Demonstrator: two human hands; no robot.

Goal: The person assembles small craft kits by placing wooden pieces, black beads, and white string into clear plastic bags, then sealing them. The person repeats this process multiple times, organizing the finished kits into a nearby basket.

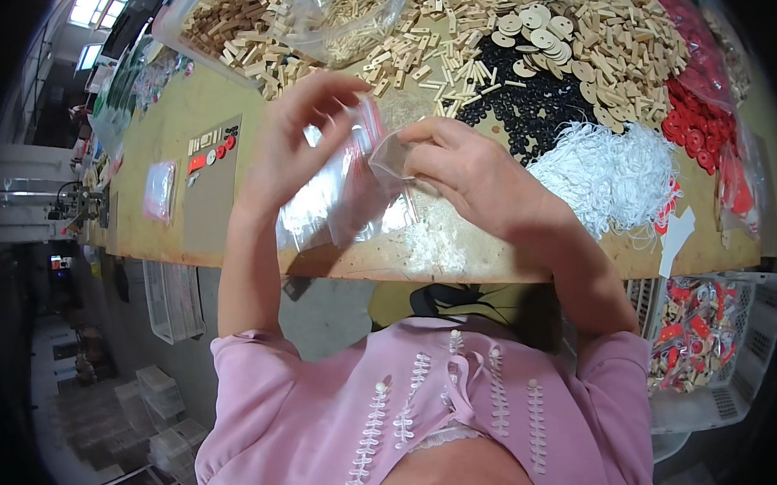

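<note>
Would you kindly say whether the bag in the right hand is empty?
Apparently empty: the clear bag in the right hand shows no parts inside.

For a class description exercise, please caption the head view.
Right hand holding a clear bag near white cords and wooden pieces.

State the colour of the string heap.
The string heap is white, best seen in the head view.

Yellowish desk point(337, 261), lots of sm. loose parts.
Far side: heaped wooden pcs point(650, 44) w/ round wooden discs point(540, 34); R: blk pcs point(536, 116), tangled white cord point(609, 178), red pcs point(697, 131). Front ctr: clear plastic bags point(304, 216). L: grey-brn card point(215, 199) w/ parts on top, bagged pack point(159, 191) beside it.
</note>
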